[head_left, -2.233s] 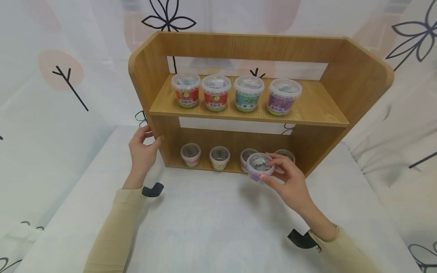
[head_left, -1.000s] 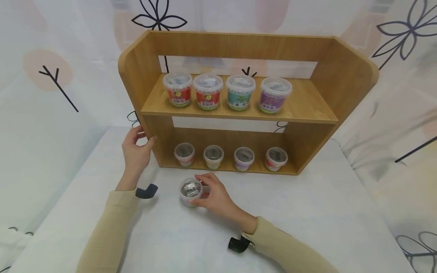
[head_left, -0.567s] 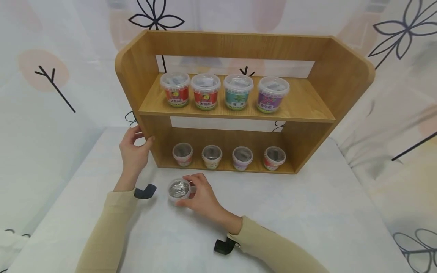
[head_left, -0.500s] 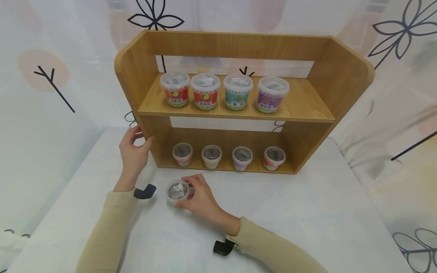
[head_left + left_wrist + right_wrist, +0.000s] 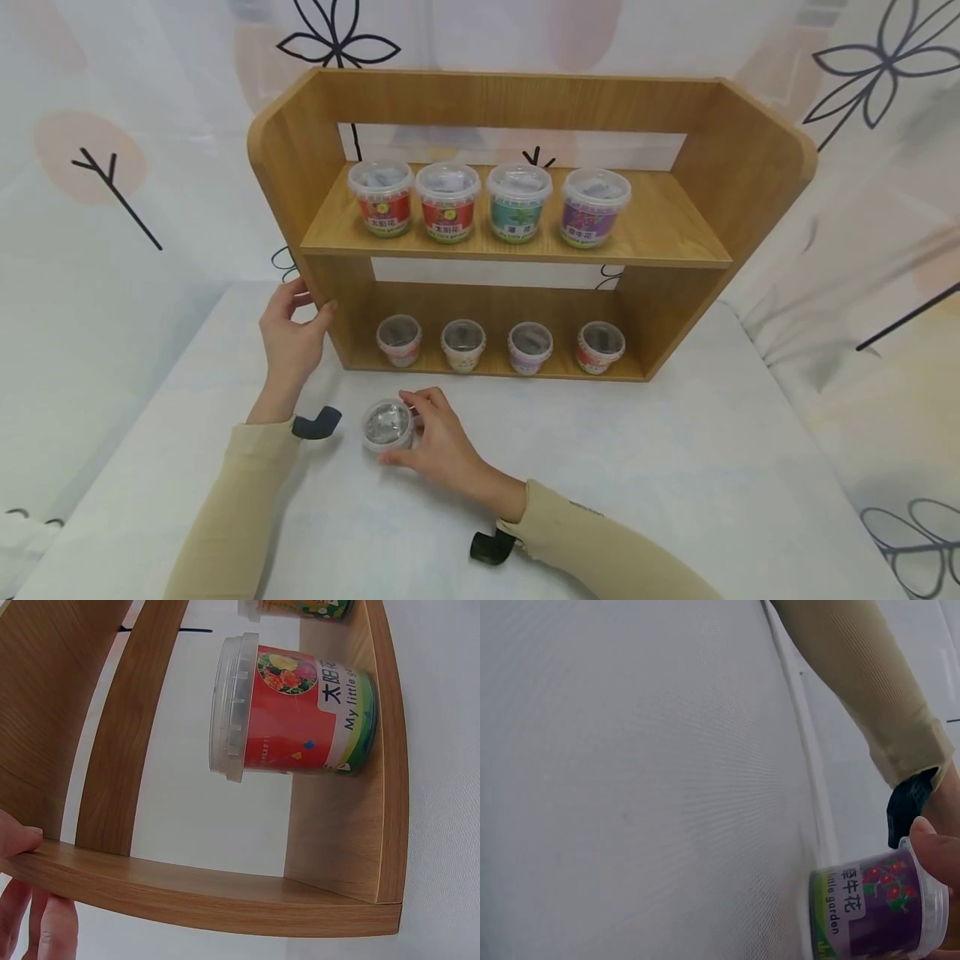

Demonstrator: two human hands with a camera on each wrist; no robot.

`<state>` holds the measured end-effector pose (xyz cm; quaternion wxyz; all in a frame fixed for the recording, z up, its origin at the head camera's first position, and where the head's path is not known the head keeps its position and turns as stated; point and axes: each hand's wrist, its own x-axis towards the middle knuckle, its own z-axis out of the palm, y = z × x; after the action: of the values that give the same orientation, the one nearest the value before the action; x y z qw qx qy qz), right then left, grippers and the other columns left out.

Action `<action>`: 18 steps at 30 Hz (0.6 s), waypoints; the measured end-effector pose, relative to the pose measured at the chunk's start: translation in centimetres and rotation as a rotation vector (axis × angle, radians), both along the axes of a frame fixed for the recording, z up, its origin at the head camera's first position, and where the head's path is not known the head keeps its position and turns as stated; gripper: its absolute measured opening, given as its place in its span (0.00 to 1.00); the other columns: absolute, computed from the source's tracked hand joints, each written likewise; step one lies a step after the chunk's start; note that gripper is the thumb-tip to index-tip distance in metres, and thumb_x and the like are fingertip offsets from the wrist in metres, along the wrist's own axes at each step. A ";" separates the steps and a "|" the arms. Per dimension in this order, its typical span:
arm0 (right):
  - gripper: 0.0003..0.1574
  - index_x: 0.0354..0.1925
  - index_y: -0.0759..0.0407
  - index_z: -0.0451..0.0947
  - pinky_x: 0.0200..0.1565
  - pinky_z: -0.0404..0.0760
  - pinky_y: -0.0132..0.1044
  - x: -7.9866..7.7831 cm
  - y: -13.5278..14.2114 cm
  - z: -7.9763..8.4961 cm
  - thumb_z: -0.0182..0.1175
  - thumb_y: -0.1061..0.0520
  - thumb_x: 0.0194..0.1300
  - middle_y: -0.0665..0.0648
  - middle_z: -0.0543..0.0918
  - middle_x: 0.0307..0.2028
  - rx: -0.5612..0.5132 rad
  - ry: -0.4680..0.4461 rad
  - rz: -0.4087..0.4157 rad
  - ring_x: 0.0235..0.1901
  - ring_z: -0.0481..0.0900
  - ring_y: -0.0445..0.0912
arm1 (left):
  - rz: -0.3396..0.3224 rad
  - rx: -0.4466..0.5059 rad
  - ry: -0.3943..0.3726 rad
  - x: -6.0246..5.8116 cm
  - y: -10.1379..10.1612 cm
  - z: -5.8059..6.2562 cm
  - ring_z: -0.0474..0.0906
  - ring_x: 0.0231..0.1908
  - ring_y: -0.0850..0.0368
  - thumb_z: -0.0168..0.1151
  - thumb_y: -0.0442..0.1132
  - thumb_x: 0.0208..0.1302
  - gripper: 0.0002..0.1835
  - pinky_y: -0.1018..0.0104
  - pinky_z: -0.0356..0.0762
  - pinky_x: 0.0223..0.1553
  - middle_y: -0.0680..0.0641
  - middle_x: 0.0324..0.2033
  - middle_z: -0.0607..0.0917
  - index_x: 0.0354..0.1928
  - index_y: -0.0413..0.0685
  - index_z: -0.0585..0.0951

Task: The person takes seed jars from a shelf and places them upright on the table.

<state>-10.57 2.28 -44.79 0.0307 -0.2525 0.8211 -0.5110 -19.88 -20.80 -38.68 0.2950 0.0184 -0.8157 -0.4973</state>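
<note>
The right hand (image 5: pixel 442 442) had its grip round the rim of a purple-labelled cup (image 5: pixel 387 425) — thumb on one side, fingers opposite — upright on the white tabletop (image 5: pixel 637 450), while the left hand (image 5: pixel 292 337) pinched a wooden rack (image 5: pixel 517 102) at its left side. Four lidded cups (image 5: pixel 448 212) stood on its upper level, four small pots (image 5: pixel 462 346) on the lower. Behind rose a pale wall (image 5: pixel 180 83) with pink patches and black line drawings. Earlier, the cup was held before the rack's lower right; now it stood farther left — and nearer the person.
</note>
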 end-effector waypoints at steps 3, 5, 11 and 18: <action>0.55 0.67 0.67 0.68 0.56 0.78 0.34 0.0 0.2 -0.2 0.82 0.51 0.46 0.56 0.71 0.55 0.014 0.003 0.014 0.53 0.73 0.45 | -0.005 0.001 0.003 0.1 0.0 0.0 0.75 0.54 0.55 0.65 0.39 0.67 0.23 0.71 0.82 0.45 0.49 0.55 0.80 0.63 0.48 0.76; 0.55 0.67 0.67 0.68 0.56 0.77 0.33 -0.1 0.3 -0.2 0.81 0.50 0.47 0.56 0.72 0.55 0.025 0.007 0.020 0.54 0.73 0.45 | -0.006 0.001 -0.002 0.1 0.1 0.0 0.75 0.55 0.55 0.65 0.40 0.67 0.23 0.70 0.82 0.45 0.49 0.55 0.80 0.64 0.48 0.76; 0.52 0.66 0.66 0.70 0.57 0.78 0.36 -0.2 0.7 0.2 0.80 0.50 0.48 0.58 0.74 0.56 0.014 0.018 0.005 0.55 0.75 0.47 | -0.003 -0.013 0.007 0.1 0.2 -0.2 0.75 0.55 0.56 0.65 0.38 0.67 0.23 0.70 0.82 0.45 0.48 0.55 0.80 0.63 0.47 0.76; 0.46 0.65 0.65 0.71 0.57 0.79 0.44 -1.0 1.9 1.1 0.78 0.53 0.52 0.61 0.76 0.58 -0.023 0.074 -0.016 0.57 0.75 0.52 | 0.012 -0.005 -0.007 0.0 0.1 -0.1 0.76 0.55 0.56 0.65 0.39 0.67 0.24 0.67 0.83 0.47 0.49 0.56 0.80 0.64 0.49 0.76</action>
<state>-11.53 4.20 -43.67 -0.0067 -0.2648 0.8179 -0.5108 -19.83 -20.70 -38.81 0.2954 0.0244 -0.8179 -0.4932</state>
